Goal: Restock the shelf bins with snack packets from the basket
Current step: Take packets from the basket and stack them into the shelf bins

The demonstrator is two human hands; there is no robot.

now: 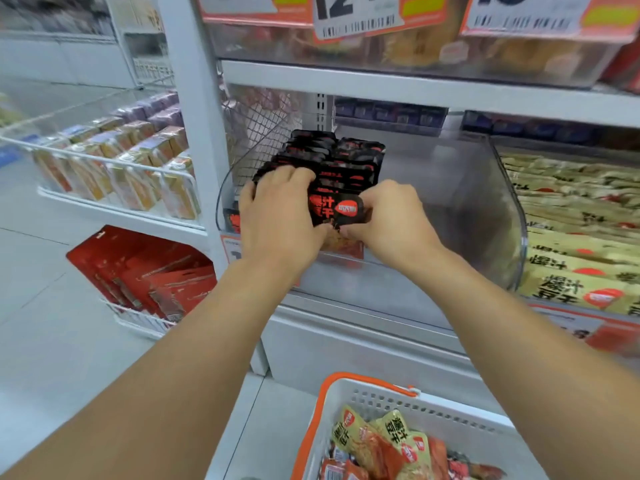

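Black snack packets (332,168) stacked in row at left end of clear shelf bin (485,202). Your left hand (277,216) curls over near end of stack, fingers on top. Your right hand (388,216) pinches front black packet (341,209) at its right edge. White basket (450,427) with orange handle sits below, holding yellow and orange packets (388,445). Neighbouring bin at right holds yellow packets (571,237).

I count two bare hands: left hand (277,216), right hand (388,216). One white plastic basket with orange rim (346,403). One row of black-and-red snack packets (332,168); individual packets too overlapped to number. Three price tags (356,12) overhead.
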